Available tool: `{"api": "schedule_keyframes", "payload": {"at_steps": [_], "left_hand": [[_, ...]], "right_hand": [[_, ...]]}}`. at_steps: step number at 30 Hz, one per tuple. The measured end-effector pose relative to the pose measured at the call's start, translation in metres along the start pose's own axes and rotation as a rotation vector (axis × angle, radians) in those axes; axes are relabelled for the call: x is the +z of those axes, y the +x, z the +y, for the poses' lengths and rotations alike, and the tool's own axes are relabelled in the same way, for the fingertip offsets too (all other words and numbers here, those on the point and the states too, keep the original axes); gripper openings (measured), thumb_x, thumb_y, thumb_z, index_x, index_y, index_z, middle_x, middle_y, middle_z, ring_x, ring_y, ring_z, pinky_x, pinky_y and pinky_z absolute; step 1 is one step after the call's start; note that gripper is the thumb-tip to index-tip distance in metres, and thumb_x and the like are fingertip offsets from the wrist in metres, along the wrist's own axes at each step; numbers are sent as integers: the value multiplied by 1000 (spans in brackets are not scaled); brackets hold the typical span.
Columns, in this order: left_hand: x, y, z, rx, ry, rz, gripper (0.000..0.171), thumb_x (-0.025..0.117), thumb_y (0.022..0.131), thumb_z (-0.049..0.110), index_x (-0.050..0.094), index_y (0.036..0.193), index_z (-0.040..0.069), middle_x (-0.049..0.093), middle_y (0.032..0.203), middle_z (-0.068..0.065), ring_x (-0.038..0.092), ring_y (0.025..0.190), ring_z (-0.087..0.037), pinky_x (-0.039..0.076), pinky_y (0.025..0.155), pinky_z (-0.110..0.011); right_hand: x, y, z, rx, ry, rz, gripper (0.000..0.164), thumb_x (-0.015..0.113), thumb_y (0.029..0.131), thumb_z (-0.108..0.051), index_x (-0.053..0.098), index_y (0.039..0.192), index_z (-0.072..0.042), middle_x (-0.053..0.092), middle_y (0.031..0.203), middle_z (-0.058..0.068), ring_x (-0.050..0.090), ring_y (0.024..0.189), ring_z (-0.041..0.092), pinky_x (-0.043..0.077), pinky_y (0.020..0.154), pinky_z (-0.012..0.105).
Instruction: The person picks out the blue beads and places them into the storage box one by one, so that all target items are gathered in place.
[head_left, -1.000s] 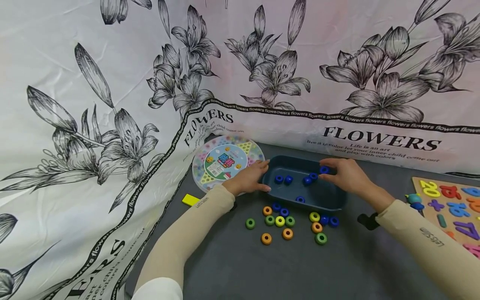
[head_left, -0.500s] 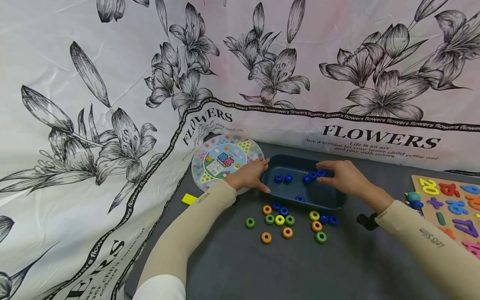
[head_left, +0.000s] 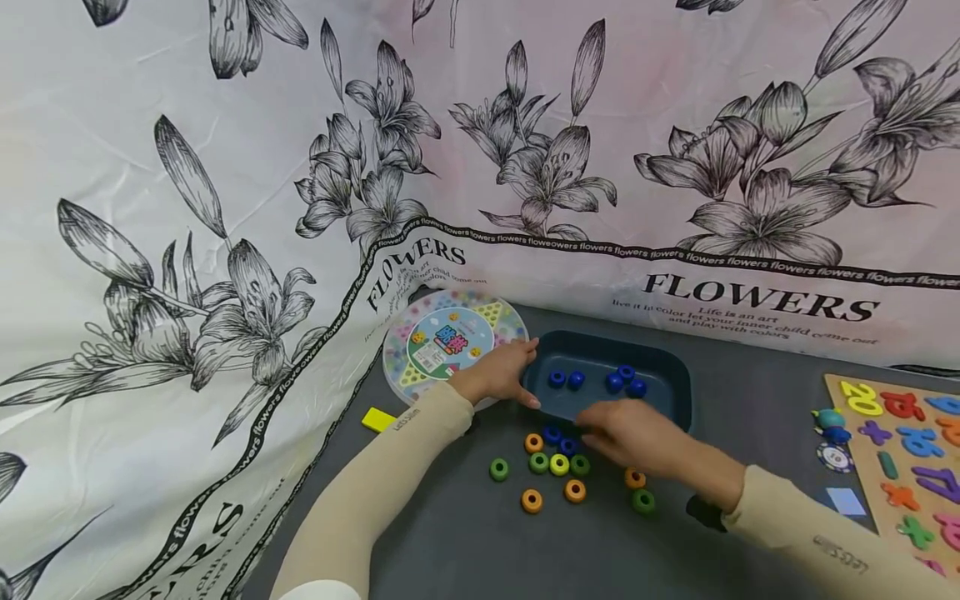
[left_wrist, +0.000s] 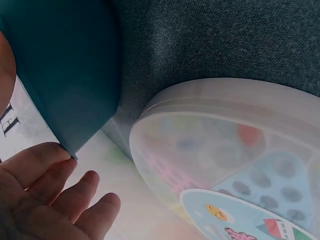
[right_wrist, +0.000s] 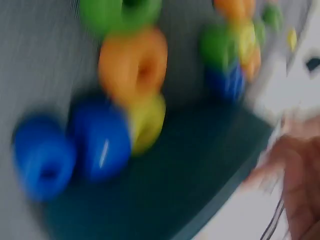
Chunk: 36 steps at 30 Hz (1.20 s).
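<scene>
The left hand [head_left: 501, 377], fingers relaxed, steadies the tray [head_left: 675, 385] at 9 o'clock, while the right hand [head_left: 637, 435] reaches over the loose rings [head_left: 558, 464], its grip hidden.

Grey cloth table [head_left: 465, 542] with tray [head_left: 675, 392], rings [head_left: 532, 500], round box [head_left: 450, 342], number puzzle [head_left: 915, 450].

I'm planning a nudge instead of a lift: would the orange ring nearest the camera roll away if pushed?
Probably not: the orange ring lies flat, hole up, so it should slide. The grey cloth looks textured and may drag. It looks small and stiff, likely light.
</scene>
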<state>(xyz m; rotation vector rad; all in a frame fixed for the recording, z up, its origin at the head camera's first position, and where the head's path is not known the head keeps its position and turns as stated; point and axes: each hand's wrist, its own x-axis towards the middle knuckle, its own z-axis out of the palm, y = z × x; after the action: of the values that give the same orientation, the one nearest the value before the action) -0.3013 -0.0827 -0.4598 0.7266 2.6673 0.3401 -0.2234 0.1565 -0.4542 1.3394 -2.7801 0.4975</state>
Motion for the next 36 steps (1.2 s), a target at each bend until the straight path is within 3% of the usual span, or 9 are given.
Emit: {"api": "schedule_keyframes", "payload": {"at_steps": [4,9,19,24,27,30,33,36], "left_hand": [[0,0,-2,7,-21,6,91,75,74,44,33,143,2,16,157,-7,20,144,-25,23,116,-36],[-1,1,-5,25,-31,15,91,75,74,44,33,143,2,16,157,-7,22,143,-24,26,114,-34],[0,1,-6,7,-53,21,91,76,74,43,33,143,2,16,157,-5,25,142,-23,29,113,-33],[4,2,-7,18,-75,23,91,76,74,42,33,144,3,17,157,-6,24,142,-23,28,113,-33],[4,1,-6,25,-96,11,92,76,74,43,31,144,3,15,157,-6,22,143,-23,28,113,-34],[4,1,-8,18,-100,11,93,75,74,44,31,144,4,14,157,-4,23,143,-22,30,113,-33],[4,1,-10,19,-96,26,93,75,74,45,32,144,3,15,157,-4,24,142,-22,31,112,-33],[5,2,-13,30,-105,27,93,75,74,45,32,144,2,14,157,-4,24,142,-22,30,112,-33]], "right_hand": [[30,4,-23,121,-107,-142,14,63,87,-18,68,97,-10,60,69,-4,49,54,4,41,48,21],[56,11,-26,268,-162,-119,12,62,86,-19,66,93,-9,50,57,-2,40,45,7,33,41,23],[75,23,-31,326,-234,-64,20,71,80,-25,65,86,-8,58,67,5,44,46,14,38,40,30],[80,19,-34,306,-289,-17,20,73,78,-28,64,87,-12,57,68,2,46,49,12,40,42,28],[75,13,-40,249,-233,23,20,71,79,-26,66,93,-14,53,72,-2,42,52,7,36,42,22],[64,10,-46,186,-90,62,22,69,81,-23,67,101,-14,47,79,-4,37,55,2,32,43,17],[52,10,-47,172,40,106,24,70,81,-20,67,103,-11,47,87,-4,39,59,0,36,48,15],[39,11,-42,189,86,151,27,71,81,-21,66,106,-10,55,99,-2,50,71,2,46,59,18]]}}
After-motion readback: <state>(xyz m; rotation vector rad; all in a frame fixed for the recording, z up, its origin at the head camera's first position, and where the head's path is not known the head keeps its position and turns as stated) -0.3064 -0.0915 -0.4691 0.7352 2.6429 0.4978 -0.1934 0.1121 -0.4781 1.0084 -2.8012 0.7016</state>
